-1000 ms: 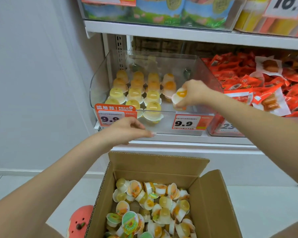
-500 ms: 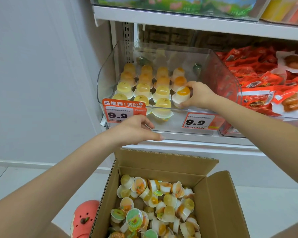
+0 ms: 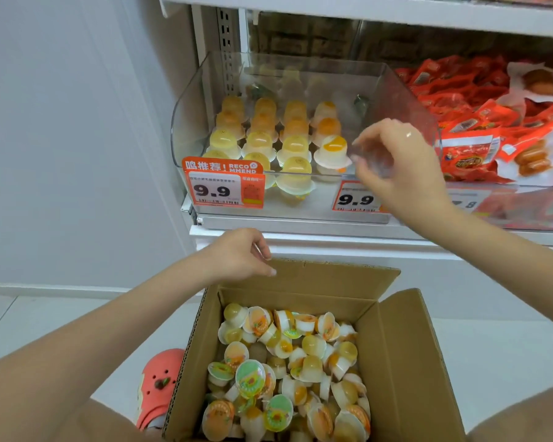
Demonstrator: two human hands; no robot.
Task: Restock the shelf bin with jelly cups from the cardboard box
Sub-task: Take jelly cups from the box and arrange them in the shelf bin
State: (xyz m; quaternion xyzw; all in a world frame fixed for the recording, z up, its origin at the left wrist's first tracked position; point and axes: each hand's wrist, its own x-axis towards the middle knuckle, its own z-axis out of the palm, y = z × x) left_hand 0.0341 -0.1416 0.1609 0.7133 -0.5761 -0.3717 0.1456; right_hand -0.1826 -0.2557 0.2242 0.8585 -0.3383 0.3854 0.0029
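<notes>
Clear glossy plastic shelf bin [image 3: 189, 122], matt corrugated cardboard box [image 3: 406, 362], shiny foil-lidded jelly cups [image 3: 249, 378]

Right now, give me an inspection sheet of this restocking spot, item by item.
Surface: white shelf ledge carrying the bins; pale tiled floor below.
Job's things: clear shelf bin with jelly cups in rows on its left side, right side bare; newest cup stands upside down at the front of the fourth row; open cardboard box full of loose cups.
Clutter: nothing seen.
Hands: left hand empty above the box flap; right hand open and empty beside the newest cup.
Cables: nothing seen.
Surroundings: red snack packets in the neighbouring bin; two 9.9 price tags; a pink shoe by the box.
</notes>
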